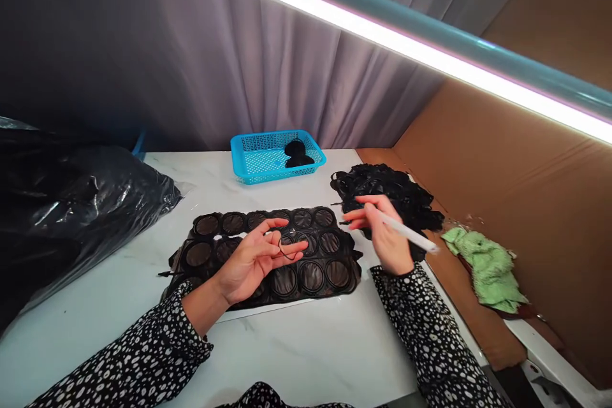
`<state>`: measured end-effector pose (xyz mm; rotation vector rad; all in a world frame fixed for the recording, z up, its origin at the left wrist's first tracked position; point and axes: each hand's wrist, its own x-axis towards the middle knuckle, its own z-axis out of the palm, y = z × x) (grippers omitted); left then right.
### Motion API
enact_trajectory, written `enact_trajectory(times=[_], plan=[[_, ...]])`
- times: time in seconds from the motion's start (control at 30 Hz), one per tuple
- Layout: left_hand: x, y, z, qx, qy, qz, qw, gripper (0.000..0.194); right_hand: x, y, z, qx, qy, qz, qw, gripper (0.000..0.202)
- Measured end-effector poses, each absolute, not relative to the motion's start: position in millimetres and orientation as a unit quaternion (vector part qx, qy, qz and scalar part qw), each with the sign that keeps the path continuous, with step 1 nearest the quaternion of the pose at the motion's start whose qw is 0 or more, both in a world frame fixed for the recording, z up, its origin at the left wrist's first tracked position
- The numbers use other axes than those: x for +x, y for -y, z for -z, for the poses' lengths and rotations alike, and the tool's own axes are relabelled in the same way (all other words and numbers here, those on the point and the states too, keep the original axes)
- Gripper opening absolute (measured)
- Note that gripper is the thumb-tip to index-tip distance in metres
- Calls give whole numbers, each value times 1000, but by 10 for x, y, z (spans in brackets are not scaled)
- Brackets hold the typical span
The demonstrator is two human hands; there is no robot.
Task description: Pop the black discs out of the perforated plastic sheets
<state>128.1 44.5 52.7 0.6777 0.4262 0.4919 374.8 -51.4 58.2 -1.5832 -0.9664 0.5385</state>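
Black-and-white speckled sleeves (143, 350) reach in from the near edge over a pale, marble-veined tabletop (329, 344). The left hand (255, 260) is turned partly palm up, thumb and fingers loosely closed on a thin dark ring (287, 255). Directly beneath it lies a dark moulded sheet (313, 275), patterned with rows of round outlines, its edges ragged. The right hand (389, 239) is held just beyond the sheet's right side, gripping a white pen-like tool (406, 231) against the palm while its other fingers stretch leftward; the tool is slightly blurred, so I cannot tell whether it bears lettering. At the left, a glossy black plastic bag (90, 204) bulges onto the table; at the right, a crumpled green cloth (492, 268) lies beside brown cardboard (516, 153). Past the right hand sits a tangled black heap (382, 185). Farther back, a blue perforated basket (239, 177) holds dark round pieces (295, 148) at its right end, before a grey curtain (287, 64).
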Motion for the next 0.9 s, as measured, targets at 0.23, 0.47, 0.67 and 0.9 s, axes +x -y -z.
enact_trajectory(times=[0.23, 0.47, 0.67, 0.9], plan=[[1272, -433, -481, 332, -198, -222, 895, 38, 3203, 439, -407, -517, 389, -532, 546, 40], [1223, -431, -598, 478, -269, -232, 803, 29, 3157, 324, -430, -529, 436, -468, 557, 47], [1021, -629, -883, 521, -283, -277, 756, 29, 3387, -530, -800, -532, 548, -371, 529, 38], [864, -723, -1133, 520, -308, -339, 721, 25, 3680, -1591, -857, -726, 532, -189, 392, 28]])
